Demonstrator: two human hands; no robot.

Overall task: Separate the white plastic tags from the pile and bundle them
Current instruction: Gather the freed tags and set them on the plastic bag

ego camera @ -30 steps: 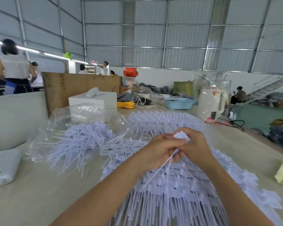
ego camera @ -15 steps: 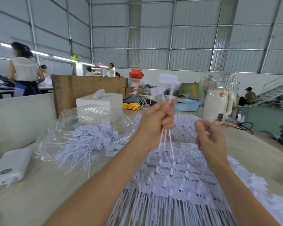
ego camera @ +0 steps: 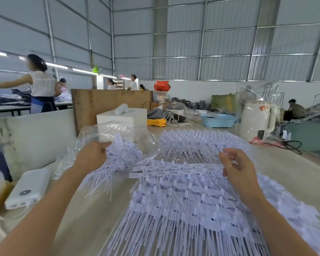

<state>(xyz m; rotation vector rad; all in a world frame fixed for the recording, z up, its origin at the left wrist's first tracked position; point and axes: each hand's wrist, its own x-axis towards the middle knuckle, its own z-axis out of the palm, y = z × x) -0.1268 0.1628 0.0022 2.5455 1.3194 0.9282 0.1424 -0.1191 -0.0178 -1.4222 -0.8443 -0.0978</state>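
On the pale tabletop [ego camera: 288, 174], her left hand [ego camera: 92, 156] sets thin white plastic tags [ego camera: 118, 159] onto the loose heap at far left; her right hand [ego camera: 235, 167] hovers empty, fingers loosely curled, above the joined strips [ego camera: 183, 196], ready for more.

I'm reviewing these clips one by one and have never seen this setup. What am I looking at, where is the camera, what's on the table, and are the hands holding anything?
There is no machine here: a person works with bare hands, and the one camera sits on their head, looking forward and down. The table carries a wide spread of white plastic tags, laid in rows. To the left lies a looser tag pile on a clear bag, with a white power bank nearer the edge. The left hand reaches over that loose pile; whether it grips a tag cannot be told. The right hand hovers over the rows, fingers loosely curled, holding nothing. Further back stand a white box, a blue basket and a white kettle.
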